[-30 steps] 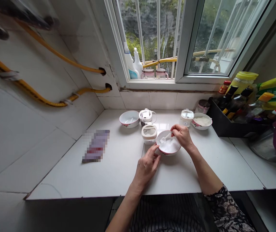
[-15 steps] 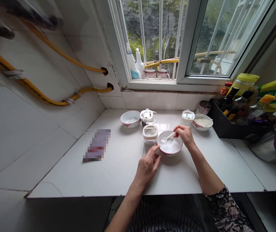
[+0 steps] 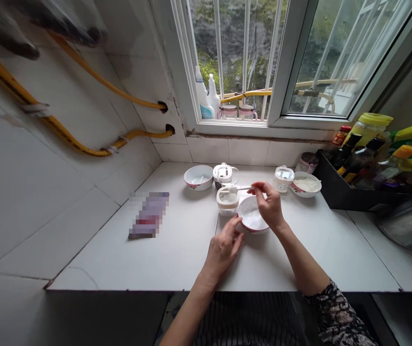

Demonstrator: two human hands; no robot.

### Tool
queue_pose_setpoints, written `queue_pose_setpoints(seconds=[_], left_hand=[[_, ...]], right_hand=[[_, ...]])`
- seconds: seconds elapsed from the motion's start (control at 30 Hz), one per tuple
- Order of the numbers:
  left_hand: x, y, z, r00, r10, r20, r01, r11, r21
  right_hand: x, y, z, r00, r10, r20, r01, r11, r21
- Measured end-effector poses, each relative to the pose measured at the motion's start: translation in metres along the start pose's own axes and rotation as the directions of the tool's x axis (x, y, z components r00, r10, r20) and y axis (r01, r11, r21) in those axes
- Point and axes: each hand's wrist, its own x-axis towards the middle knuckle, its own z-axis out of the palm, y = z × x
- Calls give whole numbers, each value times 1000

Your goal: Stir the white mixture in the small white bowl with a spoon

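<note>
My right hand [image 3: 270,204] pinches the handle of a small white spoon [image 3: 242,189]. The spoon's head is over the mouth of a square clear jar [image 3: 227,207] with a pale rim; whether it touches the jar I cannot tell. Beside the jar stands a bowl [image 3: 253,220] with a red rim, holding white powder. My left hand [image 3: 224,247] has its fingers closed at the bowl's left edge. Behind the jar is a second jar [image 3: 224,174] with a dark content and a clear lid raised. Left of that sits another bowl [image 3: 198,179] with a utensil inside.
On the right are a lidded jar [image 3: 284,179] and a bowl of white food [image 3: 306,185]. A black box of bottles [image 3: 350,187] stands further right, with a pot [image 3: 400,226] near it. A blurred purple packet [image 3: 150,215] lies on the left of the white counter [image 3: 108,264].
My right hand has lifted the spoon out of the bowl and moved it left, over the square jar. My left hand stays at the bowl's edge. The view has shifted slightly.
</note>
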Motion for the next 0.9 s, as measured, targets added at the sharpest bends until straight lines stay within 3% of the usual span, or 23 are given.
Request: queue_pose_setpoints(seconds=[0.1,0.17,0.37,0.5,0.73,0.9], left_hand=[[0,0,0,1000,5,-5,-5,1000,2],[0,0,0,1000,2,-2,-2,1000,5],[1,1,-2,1000,8,-1,-8,1000,14],[1,2,-3,1000,11,-8,-11,1000,15],[0,2,-2,1000,24,-16,-24,1000,14],[0,1,-2,1000,20,-22,-20,1000,24]], right_hand=[[-5,-4,3,961,-229,158,260,940,-221],[-7,-5,0,943,-278,181,320,909,-266],[-3,1,-23,993,-87,-79,64,966,-249],[-1,10,-28,1000,-10,17,14,960,-280],[-6,17,-16,994,-28,103,66,920,-385],[-7,16,-14,988,6,156,43,950,-311]])
